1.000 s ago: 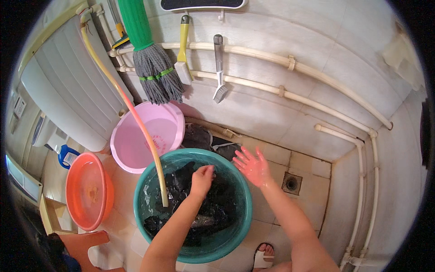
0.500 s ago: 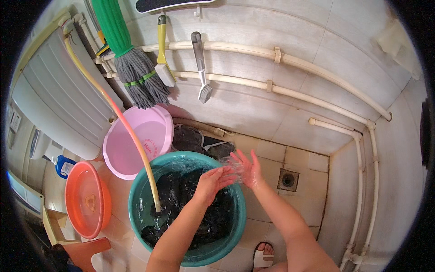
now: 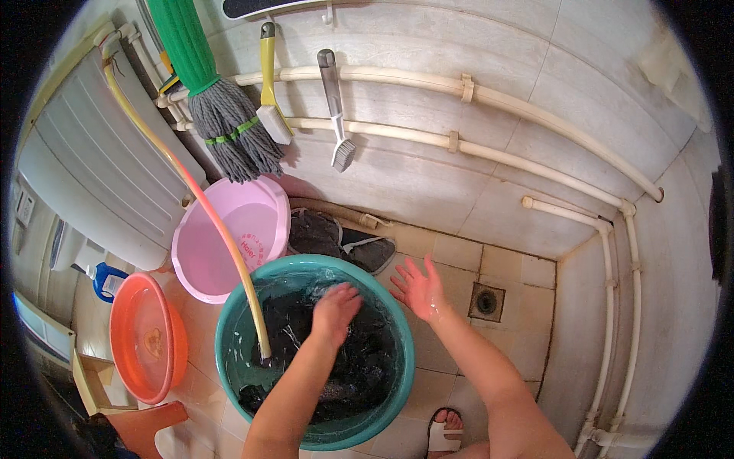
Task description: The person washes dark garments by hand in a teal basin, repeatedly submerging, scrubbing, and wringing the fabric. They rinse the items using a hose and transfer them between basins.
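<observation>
A green basin [image 3: 404,367] stands on the floor in front of me, with dark cloth [image 3: 359,375] soaking in its water. A yellow and pink hose [image 3: 222,218] dips into the basin's left side. My left hand [image 3: 336,312] is over the cloth and water, holding nothing, its fingers stretched out and slightly blurred. Beyond the basin's right rim is my right hand [image 3: 422,291], wet and empty, palm turned up and fingers spread. Whether the left fingertips touch the water is hard to tell.
Left of the green basin are a pink basin [image 3: 195,252], an orange basin [image 3: 180,344] and a blue bottle [image 3: 107,281]. Grey shoes [image 3: 371,254] lie behind it. A mop [image 3: 229,126] and two brushes [image 3: 333,107] hang by the wall pipes. A floor drain [image 3: 486,303] lies to the right.
The hands have separated. My left hand has moved left and lower over the basin; the right stays near its place, with its fingers spread. The water splashing between them is gone.
</observation>
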A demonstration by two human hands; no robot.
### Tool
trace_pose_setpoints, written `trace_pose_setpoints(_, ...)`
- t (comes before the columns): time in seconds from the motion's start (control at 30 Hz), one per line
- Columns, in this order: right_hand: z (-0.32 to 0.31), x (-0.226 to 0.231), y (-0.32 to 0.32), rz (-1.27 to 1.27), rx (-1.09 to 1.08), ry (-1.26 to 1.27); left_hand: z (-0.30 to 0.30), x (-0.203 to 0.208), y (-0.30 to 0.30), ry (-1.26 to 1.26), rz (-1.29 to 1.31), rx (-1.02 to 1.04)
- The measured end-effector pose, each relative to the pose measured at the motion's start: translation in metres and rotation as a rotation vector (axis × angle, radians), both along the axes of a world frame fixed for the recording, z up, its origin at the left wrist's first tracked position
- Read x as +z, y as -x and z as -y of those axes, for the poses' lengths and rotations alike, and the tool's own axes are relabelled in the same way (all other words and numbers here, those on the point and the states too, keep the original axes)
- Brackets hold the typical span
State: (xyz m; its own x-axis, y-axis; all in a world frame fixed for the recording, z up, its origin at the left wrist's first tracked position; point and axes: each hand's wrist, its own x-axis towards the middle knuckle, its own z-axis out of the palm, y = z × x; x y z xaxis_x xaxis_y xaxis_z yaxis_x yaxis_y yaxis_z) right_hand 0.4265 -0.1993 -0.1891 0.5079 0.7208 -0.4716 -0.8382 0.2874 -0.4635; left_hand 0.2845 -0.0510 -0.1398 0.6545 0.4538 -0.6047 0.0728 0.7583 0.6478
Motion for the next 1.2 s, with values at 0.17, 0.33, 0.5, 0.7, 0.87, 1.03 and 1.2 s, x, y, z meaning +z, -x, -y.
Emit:
trace_pose_setpoints(0.17, 0.001, 0.012, 0.004, -0.01, 0.037, -0.067, 0.026, 0.045, -0.008, -0.08, 0.207, -0.18)
trace_pose_setpoints(0.33, 0.009, 0.028, -0.001, -0.089, -0.011, -0.187, -0.007, 0.014, 0.008, -0.243, -0.103, 0.015)
trace_pose_setpoints(0.5, 0.014, 0.055, -0.013, -0.06, 0.129, -0.41, -0.005, 0.016, 0.016, -0.279, -0.12, -0.054)
trace_pose_setpoints(0.7, 0.015, 0.083, -0.016, -0.031, 0.234, -0.496, 0.004, 0.029, 0.004, -0.584, -0.07, -0.1)
trace_pose_setpoints(0.87, 0.015, 0.088, -0.014, -0.002, 0.319, -0.508, 0.01, 0.042, -0.003, -0.641, -0.061, -0.122)
trace_pose_setpoints(1.03, 0.015, 0.089, -0.014, 0.151, 0.416, -0.494, 0.008, 0.039, 0.01, -0.694, -0.076, -0.157)
trace_pose_setpoints(1.2, 0.016, 0.069, -0.004, 1.956, 0.53, 0.933, -0.001, 0.046, 0.042, -0.906, -0.093, -0.203)
